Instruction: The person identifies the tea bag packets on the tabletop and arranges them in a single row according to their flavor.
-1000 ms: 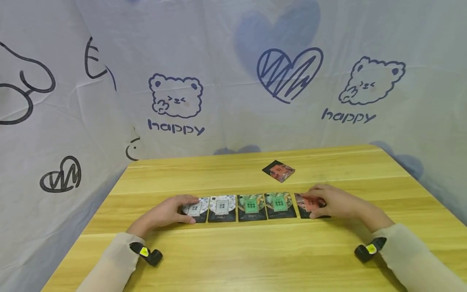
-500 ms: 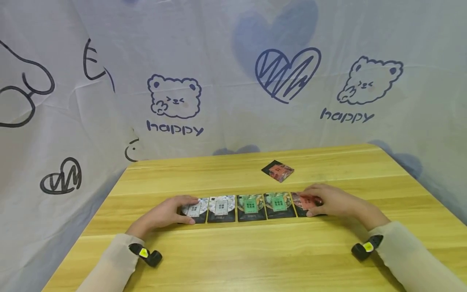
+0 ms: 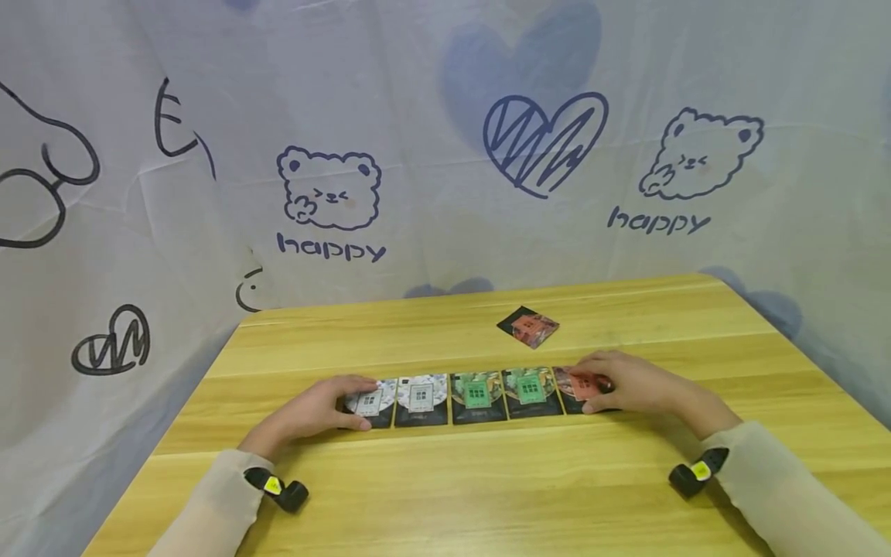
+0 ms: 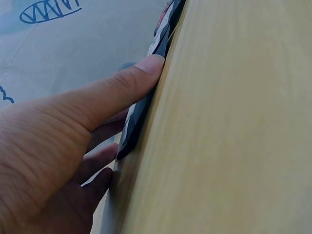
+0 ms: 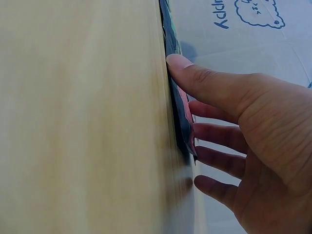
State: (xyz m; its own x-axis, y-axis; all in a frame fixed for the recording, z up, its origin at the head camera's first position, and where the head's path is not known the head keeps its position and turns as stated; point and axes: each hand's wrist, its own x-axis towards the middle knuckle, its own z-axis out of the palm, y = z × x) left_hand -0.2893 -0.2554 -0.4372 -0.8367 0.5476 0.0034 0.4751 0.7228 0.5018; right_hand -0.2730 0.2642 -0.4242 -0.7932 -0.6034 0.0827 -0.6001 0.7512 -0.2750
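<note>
Several flat packets lie side by side in a row on the table, in the head view. My left hand (image 3: 320,406) rests on the leftmost white-and-black packet (image 3: 372,404), its thumb near the front edge and its fingers toward the back. To its right come another white-and-black packet (image 3: 421,398) and two green-and-black packets, one (image 3: 476,396) beside the other (image 3: 532,391). My right hand (image 3: 633,387) touches the red-and-black packet (image 3: 569,387) at the right end, partly covering it. In the right wrist view, my thumb and spread fingers lie along this packet (image 5: 181,119).
Another red-and-black packet (image 3: 527,326) lies turned at an angle behind the row. The wooden table (image 3: 445,487) reaches back to a pale cloth (image 3: 431,93) with drawn bears and hearts. Both wrists carry small black cameras.
My right hand has slid the red-and-black packet left, against the neighbouring green one, and then stayed there. My left hand has kept its place on the white-and-black packet.
</note>
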